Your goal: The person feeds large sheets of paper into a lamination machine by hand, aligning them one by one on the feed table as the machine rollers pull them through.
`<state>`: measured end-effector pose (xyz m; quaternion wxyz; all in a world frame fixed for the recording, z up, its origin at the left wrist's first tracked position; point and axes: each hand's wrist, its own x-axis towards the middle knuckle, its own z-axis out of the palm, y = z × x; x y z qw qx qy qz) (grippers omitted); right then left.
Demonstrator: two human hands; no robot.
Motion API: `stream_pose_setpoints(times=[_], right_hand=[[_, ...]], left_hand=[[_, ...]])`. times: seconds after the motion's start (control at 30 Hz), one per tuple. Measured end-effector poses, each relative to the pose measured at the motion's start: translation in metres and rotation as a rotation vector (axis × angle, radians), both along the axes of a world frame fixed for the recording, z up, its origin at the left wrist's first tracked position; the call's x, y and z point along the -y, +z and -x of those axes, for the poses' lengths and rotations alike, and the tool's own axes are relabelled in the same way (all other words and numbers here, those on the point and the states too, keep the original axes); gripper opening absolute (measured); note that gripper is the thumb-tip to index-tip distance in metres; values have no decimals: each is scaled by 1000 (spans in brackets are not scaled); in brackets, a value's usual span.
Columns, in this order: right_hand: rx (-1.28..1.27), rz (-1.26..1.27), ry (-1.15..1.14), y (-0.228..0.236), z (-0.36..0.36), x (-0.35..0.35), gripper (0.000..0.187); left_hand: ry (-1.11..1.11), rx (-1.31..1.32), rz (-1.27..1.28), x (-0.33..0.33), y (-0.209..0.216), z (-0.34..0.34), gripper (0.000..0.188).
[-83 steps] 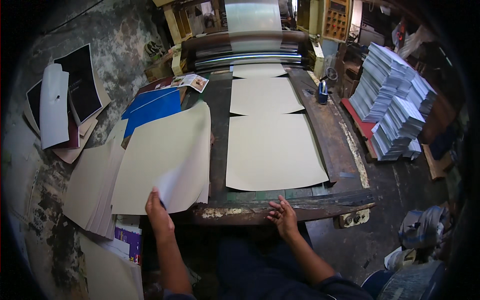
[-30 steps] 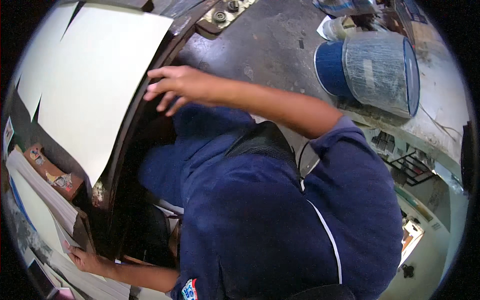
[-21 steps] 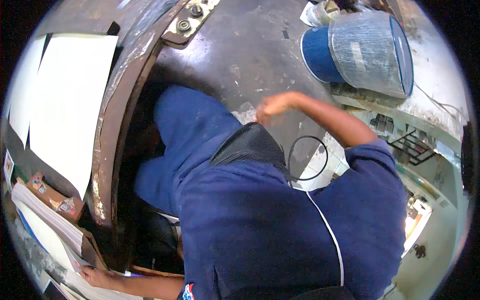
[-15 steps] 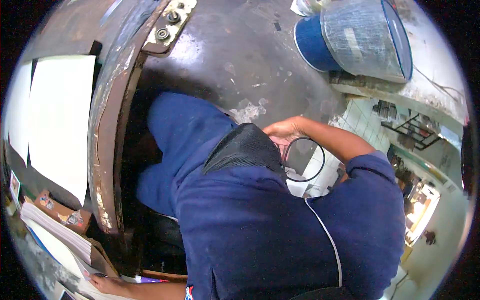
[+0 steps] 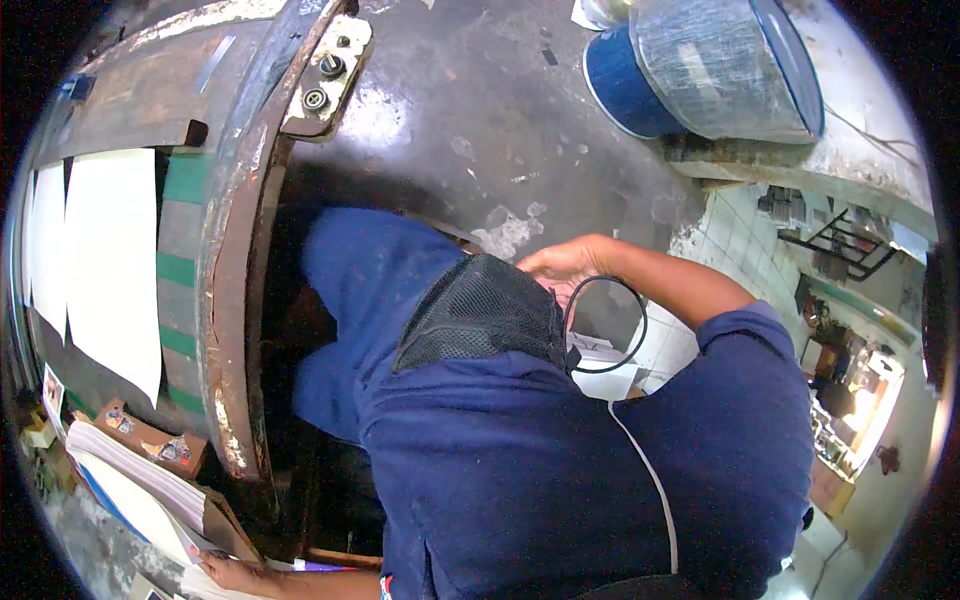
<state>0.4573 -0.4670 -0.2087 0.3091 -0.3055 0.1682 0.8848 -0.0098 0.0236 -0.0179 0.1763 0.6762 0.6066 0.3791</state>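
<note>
At the lower left, my left hand [image 5: 228, 571] is at the edge of a pale sheet of paper [image 5: 150, 510], its fingers closed on the sheet's near corner. That sheet lies against a thick paper stack [image 5: 140, 470] beside a brown carton [image 5: 150, 440]. My right arm bends inward, and my right hand [image 5: 562, 262] rests near my lap with its fingers curled. A black mesh cloth [image 5: 485, 315] on my front covers part of that hand, so whether it holds anything is hidden. A black cable loop [image 5: 640, 300] hangs beside it.
Left of me, white sheets [image 5: 115, 270] lie on a surface with green bands [image 5: 185, 270], bordered by a worn brown metal frame [image 5: 230, 330]. A control panel with knobs [image 5: 325, 80] sits at its far end. A plastic-wrapped blue drum [image 5: 720, 75] lies on a ledge at far right.
The view has shifted slightly. The white sheets at left now lie farther from the brown frame, and green bands show between them. Both hands keep nearly the same pose.
</note>
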Motion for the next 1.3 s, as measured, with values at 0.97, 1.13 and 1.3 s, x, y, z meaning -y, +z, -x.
stream_pose_setpoints(times=[0.97, 1.13, 1.3], right_hand=[[525, -1009, -131, 160, 66, -387, 50], [614, -676, -272, 133, 112, -414, 33], [534, -456, -198, 64, 132, -415, 41]], left_hand=[[-569, -449, -238, 70, 44, -86, 33], [-366, -564, -290, 59, 45, -60, 49], [-329, -114, 61, 38, 33, -28, 44]])
